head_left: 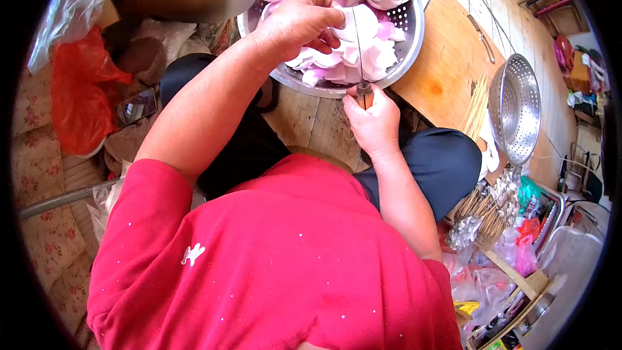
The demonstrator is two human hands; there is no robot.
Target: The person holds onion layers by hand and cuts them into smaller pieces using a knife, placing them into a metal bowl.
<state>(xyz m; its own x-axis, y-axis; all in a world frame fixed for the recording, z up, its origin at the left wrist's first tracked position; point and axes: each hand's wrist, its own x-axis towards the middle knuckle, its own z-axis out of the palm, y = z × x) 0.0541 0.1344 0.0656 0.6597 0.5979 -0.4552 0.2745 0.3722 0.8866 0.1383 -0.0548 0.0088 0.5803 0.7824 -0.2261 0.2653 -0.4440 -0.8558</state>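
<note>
A large metal colander (414,39) in front of me is heaped with white-and-purple onion pieces (324,58). My right hand (376,120) is closed round the short dark handle (365,94) of a thin-bladed tool, apparently a knife seen edge-on. Its narrow blade (359,45) points away from me over the onion. Over the colander's left side, my left hand (299,24) has its fingers curled near the blade's far end, with a pale onion piece beside the fingertips. What those fingers hold, if anything, is hidden.
A wooden board (447,58) lies to the right, with a knife (481,37) and thin bamboo sticks (476,107) on it. A second colander (516,110) is tilted beside them. A red plastic bag (84,91) hangs left. Bundled sticks and plastic bags crowd the lower right.
</note>
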